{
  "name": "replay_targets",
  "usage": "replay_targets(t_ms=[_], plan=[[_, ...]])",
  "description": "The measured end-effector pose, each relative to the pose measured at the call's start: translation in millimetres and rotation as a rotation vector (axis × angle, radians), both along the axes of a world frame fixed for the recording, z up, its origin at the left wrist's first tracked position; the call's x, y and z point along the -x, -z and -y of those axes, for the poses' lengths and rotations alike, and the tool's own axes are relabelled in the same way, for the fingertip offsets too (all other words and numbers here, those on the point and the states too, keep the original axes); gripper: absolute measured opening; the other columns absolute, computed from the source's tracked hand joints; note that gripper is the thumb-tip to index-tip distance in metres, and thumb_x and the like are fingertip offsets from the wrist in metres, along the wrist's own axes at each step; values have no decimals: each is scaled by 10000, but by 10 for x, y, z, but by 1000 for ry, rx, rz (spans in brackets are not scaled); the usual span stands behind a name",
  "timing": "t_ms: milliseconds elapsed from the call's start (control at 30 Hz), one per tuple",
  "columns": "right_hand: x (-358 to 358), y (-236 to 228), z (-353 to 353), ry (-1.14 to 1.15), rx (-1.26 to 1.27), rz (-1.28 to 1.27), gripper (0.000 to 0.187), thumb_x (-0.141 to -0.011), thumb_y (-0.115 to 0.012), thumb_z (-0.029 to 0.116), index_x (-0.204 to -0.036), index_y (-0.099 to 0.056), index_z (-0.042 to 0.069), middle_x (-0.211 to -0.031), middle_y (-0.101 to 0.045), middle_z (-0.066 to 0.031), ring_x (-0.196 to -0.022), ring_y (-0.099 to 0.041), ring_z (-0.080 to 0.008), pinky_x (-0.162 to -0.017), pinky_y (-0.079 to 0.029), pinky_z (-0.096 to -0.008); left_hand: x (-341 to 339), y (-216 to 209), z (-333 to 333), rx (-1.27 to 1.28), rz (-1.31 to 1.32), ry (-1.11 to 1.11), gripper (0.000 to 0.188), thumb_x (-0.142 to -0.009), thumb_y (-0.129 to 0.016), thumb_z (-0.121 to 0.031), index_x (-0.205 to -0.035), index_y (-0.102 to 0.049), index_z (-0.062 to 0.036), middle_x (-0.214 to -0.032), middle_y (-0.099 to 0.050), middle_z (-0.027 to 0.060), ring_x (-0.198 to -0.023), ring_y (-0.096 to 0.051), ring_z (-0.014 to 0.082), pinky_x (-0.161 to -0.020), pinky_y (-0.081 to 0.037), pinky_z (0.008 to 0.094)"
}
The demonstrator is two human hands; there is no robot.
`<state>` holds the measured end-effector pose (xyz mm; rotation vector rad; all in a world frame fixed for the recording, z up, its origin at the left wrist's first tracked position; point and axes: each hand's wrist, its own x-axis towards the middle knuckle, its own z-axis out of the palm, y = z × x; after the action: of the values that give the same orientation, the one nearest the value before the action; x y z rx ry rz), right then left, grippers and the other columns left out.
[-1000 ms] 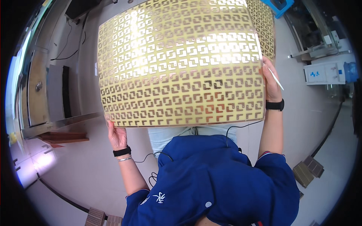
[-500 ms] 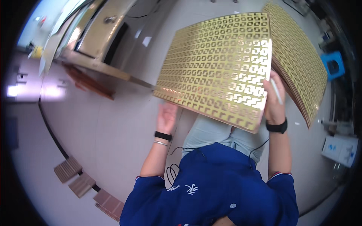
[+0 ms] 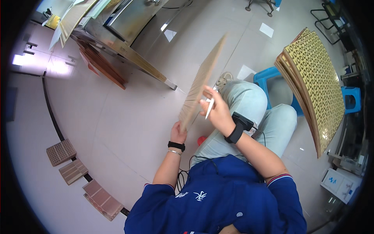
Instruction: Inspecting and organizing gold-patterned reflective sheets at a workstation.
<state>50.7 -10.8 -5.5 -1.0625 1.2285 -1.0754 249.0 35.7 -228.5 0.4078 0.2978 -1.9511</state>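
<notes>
A thin rectangular panel point(image 3: 200, 84) stands nearly edge-on in front of me, left of my knees, so its patterned face is hardly visible. At its near lower corner my left hand point(image 3: 178, 133) is closed round the edge. My right hand point(image 3: 219, 115) has its fingertips at the panel's right side and also holds a slim white pen-like tool point(image 3: 209, 109), which slants down between the fingers. To my right, a stack of yellow-and-gold patterned panels point(image 3: 315, 74) rests on a blue plastic stool point(image 3: 266, 76).
A metal-legged workbench point(image 3: 144, 66) stands at the upper left, with reddish-brown boards point(image 3: 102, 66) leaning under it. Sample boards point(image 3: 61, 152) line the wall base at lower left. Another blue stool point(image 3: 352, 100) and a white cabinet point(image 3: 339, 185) are on the right.
The panel has swung left and turned from face-up to edge-on. My right hand has moved left with it, still holding the pen-like tool. My knees and the stool now show.
</notes>
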Motion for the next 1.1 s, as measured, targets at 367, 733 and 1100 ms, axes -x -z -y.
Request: replay_targets(t_ms=[367, 733, 1100], plan=[[548, -177, -194, -96, -6, 33, 544, -913, -507, 92, -1404, -275, 94, -1374, -371, -190, -1029, -575, -188, -746, -512, -261, -1264, -252, 450, -546, -444, -574, 517, -863, -438, -14, -1336, -239, 52, -1210, -476, 253, -944, -613, 335, -789, -581, 365], [1536, -711, -560, 299, 133, -108, 373, -960, -434, 168, -1299, -409, 13, -1250, -504, -211, -1029, -586, -233, -794, -506, -307, -893, -173, 531, -469, -14, -625, 511, -977, -329, -297, -1318, -332, 82, -1310, -467, 188, -1206, -472, 281, -1013, -424, 381], [3480, -661, -1956, 1025, 64, -1324, 279, -895, -581, 172, -1121, -578, 9, -1080, -630, -151, -971, -612, -226, -827, -481, -315, 675, -528, 724, -140, 605, 194, 312, -920, -476, -89, -1221, -479, -7, -1071, -570, 108, -965, -567, 220, -823, -510, 291]])
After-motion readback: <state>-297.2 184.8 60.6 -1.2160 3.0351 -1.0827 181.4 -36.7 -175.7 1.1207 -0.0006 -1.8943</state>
